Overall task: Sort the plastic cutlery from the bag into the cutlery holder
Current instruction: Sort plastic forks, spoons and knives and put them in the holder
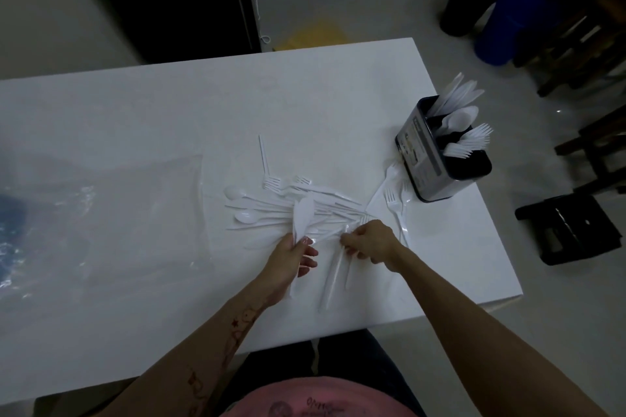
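Note:
A loose pile of white plastic cutlery [288,206] lies in the middle of the white table [169,118]: forks, spoons and knives mixed. My left hand [293,259] grips a white knife [302,217] whose blade points up and away over the pile. My right hand [371,240] pinches the top of a long white utensil [333,271] at the pile's near edge. The dark cutlery holder [435,159] stands at the table's right edge with knives, spoons and forks upright in separate compartments. The clear plastic bag [111,223] lies flat at the left.
A few forks [394,193] lie between the pile and the holder. On the floor to the right are a black stool [572,230], a blue bin [508,24], a black bin [469,3] and dark wooden chairs [582,10].

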Demonstrator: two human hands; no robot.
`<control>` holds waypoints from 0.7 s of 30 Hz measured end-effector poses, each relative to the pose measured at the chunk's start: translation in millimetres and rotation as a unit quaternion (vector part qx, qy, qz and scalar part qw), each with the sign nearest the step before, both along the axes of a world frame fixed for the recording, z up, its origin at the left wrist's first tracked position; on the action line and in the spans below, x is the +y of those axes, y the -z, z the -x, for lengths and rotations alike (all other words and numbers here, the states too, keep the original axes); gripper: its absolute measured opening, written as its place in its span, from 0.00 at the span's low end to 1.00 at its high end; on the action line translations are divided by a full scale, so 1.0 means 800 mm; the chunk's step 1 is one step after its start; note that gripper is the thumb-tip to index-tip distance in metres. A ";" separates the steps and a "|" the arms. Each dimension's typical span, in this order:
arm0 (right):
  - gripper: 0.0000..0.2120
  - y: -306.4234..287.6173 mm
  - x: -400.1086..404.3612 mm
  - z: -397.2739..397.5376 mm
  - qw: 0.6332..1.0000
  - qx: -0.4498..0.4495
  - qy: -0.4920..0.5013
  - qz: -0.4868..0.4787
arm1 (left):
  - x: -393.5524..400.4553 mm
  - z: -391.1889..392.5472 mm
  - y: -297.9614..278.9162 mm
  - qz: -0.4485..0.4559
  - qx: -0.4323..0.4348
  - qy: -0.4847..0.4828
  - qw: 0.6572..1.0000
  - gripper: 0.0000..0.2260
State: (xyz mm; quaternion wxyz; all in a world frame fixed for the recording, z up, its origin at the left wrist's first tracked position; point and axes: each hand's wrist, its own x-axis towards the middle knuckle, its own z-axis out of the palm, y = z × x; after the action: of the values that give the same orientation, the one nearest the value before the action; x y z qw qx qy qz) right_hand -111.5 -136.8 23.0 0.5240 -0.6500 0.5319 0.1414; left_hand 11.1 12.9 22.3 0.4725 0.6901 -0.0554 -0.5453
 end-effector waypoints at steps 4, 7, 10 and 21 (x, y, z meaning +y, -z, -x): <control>0.12 -0.018 -0.012 -0.008 0.982 -0.135 0.085 -0.100 | 0.002 -0.004 -0.010 0.021 0.050 0.007 0.998 0.10; 0.09 -0.028 -0.012 -0.020 0.977 -0.162 0.049 -0.129 | 0.005 -0.008 -0.018 0.030 0.086 0.032 0.995 0.11; 0.09 -0.028 -0.006 -0.033 0.982 -0.163 0.032 -0.095 | 0.009 -0.009 -0.020 0.046 0.135 0.010 0.990 0.12; 0.27 0.019 0.010 -0.021 0.980 0.089 -0.052 0.168 | 0.021 -0.018 0.001 -0.003 0.058 -0.033 0.998 0.09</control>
State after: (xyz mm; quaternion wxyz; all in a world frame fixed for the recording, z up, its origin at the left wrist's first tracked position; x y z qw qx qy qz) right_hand -94.8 -128.8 8.2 0.3499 -0.7403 0.5582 0.1339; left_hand 25.5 29.6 21.8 0.4907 0.6603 -0.0035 -0.5685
